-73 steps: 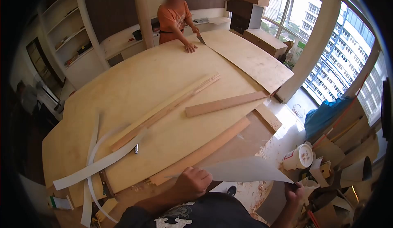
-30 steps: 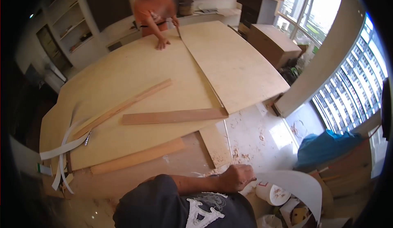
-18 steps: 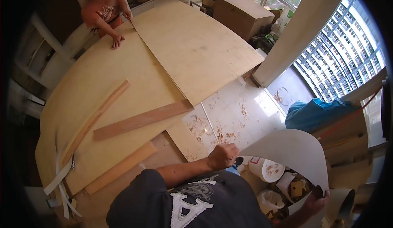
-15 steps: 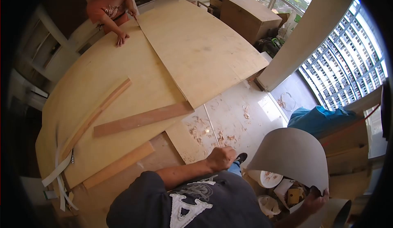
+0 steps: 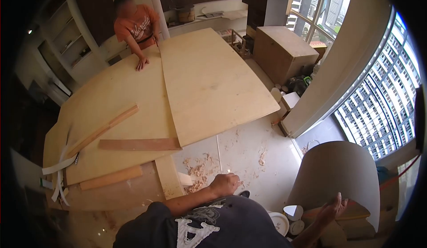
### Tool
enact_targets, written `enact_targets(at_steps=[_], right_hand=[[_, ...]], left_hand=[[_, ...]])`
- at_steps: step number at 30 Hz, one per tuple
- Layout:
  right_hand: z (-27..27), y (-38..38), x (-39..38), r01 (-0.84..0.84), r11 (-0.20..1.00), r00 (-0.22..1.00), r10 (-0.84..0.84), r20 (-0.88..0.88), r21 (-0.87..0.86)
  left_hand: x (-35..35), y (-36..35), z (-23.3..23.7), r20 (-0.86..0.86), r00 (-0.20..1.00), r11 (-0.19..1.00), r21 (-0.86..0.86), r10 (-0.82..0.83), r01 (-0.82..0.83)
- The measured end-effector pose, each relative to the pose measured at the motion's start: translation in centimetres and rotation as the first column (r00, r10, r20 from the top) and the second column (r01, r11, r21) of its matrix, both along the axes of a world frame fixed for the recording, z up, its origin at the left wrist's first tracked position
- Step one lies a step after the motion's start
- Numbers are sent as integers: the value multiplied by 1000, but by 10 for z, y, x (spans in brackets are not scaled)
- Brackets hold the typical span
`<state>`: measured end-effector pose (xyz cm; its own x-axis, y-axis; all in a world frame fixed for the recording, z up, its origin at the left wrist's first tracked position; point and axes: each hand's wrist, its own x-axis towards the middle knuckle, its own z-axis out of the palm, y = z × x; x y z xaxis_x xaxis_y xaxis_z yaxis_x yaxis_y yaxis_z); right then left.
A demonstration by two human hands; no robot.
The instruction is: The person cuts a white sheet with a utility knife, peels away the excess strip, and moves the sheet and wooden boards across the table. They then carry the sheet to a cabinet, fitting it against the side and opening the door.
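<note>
My left hand (image 5: 225,184) is closed in a fist in front of my dark shirt, above the floor; whatever its fingers hold, if anything, is hidden. At the lower right, my right hand (image 5: 332,208) has its fingers stretched upward. It overlaps the lower part of a large curved grey sheet (image 5: 340,172), palm close to the sheet's edge. White round tubs (image 5: 279,223) stand just left of that forearm. Across the room a person in an orange shirt (image 5: 137,25) leans over a big plywood panel (image 5: 213,81), one hand flat on the wood and the other at the panel's edge.
A second plywood sheet (image 5: 111,88) lies alongside the panel, with wood strips (image 5: 138,144) on it and pale edging strips (image 5: 60,168) at its left corner. Wood shavings (image 5: 198,170) litter the tiled floor (image 5: 249,159). A brown cabinet box (image 5: 284,52) stands near a pillar (image 5: 331,65) by the windows.
My view has shifted upward. My right hand has gone from gripping the grey sheet's lower corner to stretched fingers beside it, and the sheet has turned. My left fist remains closed.
</note>
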<state>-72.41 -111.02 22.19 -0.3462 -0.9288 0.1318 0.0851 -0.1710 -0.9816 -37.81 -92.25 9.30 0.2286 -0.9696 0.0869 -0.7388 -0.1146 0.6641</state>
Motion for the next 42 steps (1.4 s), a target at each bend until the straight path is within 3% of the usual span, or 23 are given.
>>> enact_targets(at_steps=[3,6,8,9,11,18,21,25,27,28,29,34,36,37,40,41,42], right_hand=[[9,-33,16,-32,999,999,32,37,-25],[0,-68,6,-286,956,953,275,-129,-72],[-4,-84,24,-285,941,957,290,0,-184],[2,-89,34,-320,926,942,333,38,-202],[3,-103,34,-426,884,900,435,5,-190],[36,-147,106,-415,864,910,396,-124,-285],[53,-167,139,-461,842,887,425,-180,-279],[71,-200,187,-589,771,805,533,-261,-242],[80,-222,220,-611,746,784,524,-333,-265],[75,-239,234,-614,711,773,454,-443,-342],[78,-249,249,-634,706,747,456,-484,-314],[71,-312,337,-718,620,626,376,-683,-317],[71,-326,374,-732,625,563,330,-758,-272],[65,-339,389,-763,601,518,348,-781,-239],[61,-378,427,-874,459,414,524,-745,-163],[59,-390,434,-910,386,378,628,-681,-149],[57,-400,440,-941,308,326,722,-610,-139]], left_hand=[[-19,-40,10,82,995,998,28,-53,51],[-35,-73,12,137,986,995,55,-96,89],[-41,-91,14,145,985,996,22,-94,92],[-42,-101,18,174,977,987,125,-122,101],[-46,-121,26,149,981,991,64,-122,114],[-59,-204,58,-109,977,983,-29,-185,183],[-58,-243,71,-131,970,979,-34,-203,200],[-42,-296,75,-264,930,947,-262,-256,186],[-27,-326,78,-247,932,929,-323,-264,178],[-21,-338,80,-245,934,923,-348,-260,165],[-12,-347,93,-323,921,946,-300,-217,118],[41,-409,94,-387,919,917,-388,-75,-88],[60,-447,47,-317,947,887,-451,-59,-96],[69,-459,41,-302,953,887,-449,-40,-105],[93,-480,61,-594,759,918,-85,265,-387],[104,-495,42,-612,756,846,-256,233,-468],[120,-506,35,-678,709,842,-253,196,-476]])
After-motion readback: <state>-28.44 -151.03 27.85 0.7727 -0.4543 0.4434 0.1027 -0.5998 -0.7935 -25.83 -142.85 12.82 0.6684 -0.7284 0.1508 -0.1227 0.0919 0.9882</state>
